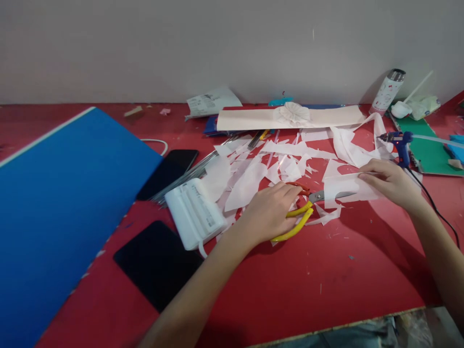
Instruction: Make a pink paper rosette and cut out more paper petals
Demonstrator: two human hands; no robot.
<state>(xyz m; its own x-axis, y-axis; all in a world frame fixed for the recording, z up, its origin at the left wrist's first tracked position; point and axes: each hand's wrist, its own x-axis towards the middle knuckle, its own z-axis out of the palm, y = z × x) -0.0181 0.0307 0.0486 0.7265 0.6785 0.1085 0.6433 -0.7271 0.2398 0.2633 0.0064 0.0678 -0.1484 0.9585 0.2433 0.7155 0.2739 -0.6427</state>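
Note:
My left hand (270, 212) is closed around the handles of a pair of scissors (316, 196), one handle red and another part yellow. The metal blades point right and reach into a strip of thin white paper (339, 184), which partly covers them. Pinched at its right end, the strip is held by the thumb and fingers of my right hand (389, 181). Just below the blades lies a ragged paper scrap (328, 216). More white cut pieces (250, 183) are strewn over the table beyond my left hand.
On the red table (290, 290) lie a blue board (83, 208), dark tablet (157, 261), phone (170, 169) and white device (194, 212). Behind are a long cream strip (250, 118) with a pleated rosette (295, 114) and a tumbler (387, 92). A corded blue glue gun (401, 145) sits right.

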